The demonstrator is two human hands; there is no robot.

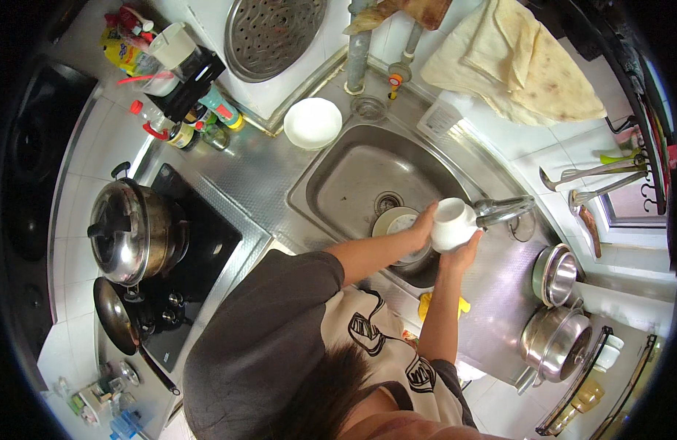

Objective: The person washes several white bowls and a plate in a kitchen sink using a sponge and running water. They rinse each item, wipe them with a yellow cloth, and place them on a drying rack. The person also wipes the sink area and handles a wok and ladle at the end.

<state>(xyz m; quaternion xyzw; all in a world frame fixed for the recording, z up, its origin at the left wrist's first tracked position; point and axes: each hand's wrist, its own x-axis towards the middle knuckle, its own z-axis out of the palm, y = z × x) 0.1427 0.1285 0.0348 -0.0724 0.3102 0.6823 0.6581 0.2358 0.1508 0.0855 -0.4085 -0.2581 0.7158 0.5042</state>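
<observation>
Both hands hold a rounded white ceramic jar (454, 233) over the right edge of the metal sink (338, 165), close to the faucet (503, 209). My left hand (424, 227) grips its left side, and my right hand (463, 255) supports it from below and the right. The jar's round opening faces up. Below my left forearm, white plates (391, 220) lie in the sink near the drain (389, 202); my arm and hand hide part of them.
A white bowl (312, 123) sits at the sink's far left corner. A yellow cloth (426, 305) lies by the front edge. Steel pots (555, 341) stand to the right; a lidded pot (136, 227) and a frying pan (117, 315) are on the stove at left.
</observation>
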